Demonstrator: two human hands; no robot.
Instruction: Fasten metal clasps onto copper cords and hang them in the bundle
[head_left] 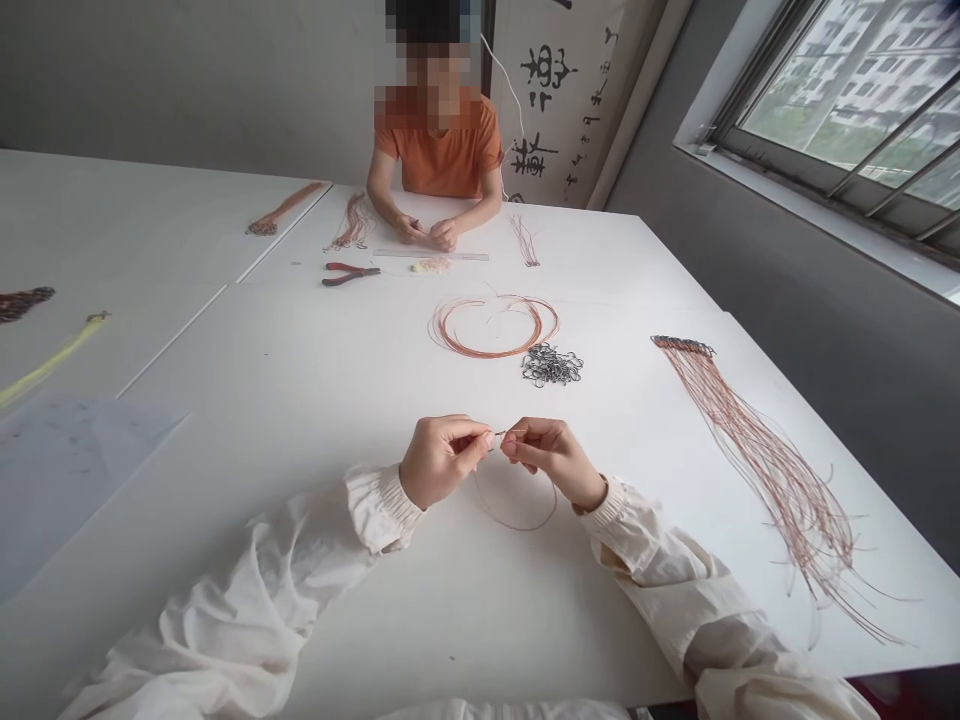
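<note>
White work table (375, 625), items left to right. Far left edge: 1 dark beaded bundle (26, 303), 1 yellow strand bundle (52, 358), and 1 translucent plastic sheet (75, 480) nearer in. Far side: 2 copper-coloured wire bundles, first a straight one (285, 207), then a looser one (351, 224), then 1 pair of red-handled pliers (349, 274). Near centre, left hand (442, 460) is nearly closed, thumb and fingertips pinching thin wire; right hand (551, 458) does the same, the two sets of fingertips just apart. Both hold the same loop of thin copper-coloured wire (516, 508), which hangs below them just above the table; the tiny held end is too small to make out. White gathered sleeves (637, 560) on both arms. Across the table, 1 co-worker in an orange T-shirt (439, 150) has 2 hands (426, 231) close together over 1 metal ruler (431, 256), with 1 small pale pile (431, 265) just beside it. Mid-table: 1 copper wire coil (495, 326), 1 heap of small black rings (551, 366) touching nothing. Right of those: 1 small wire bundle (525, 240) far, 1 large long wire bundle with dark tops (772, 480) near the right edge. Far right: 1 window (832, 100).
</note>
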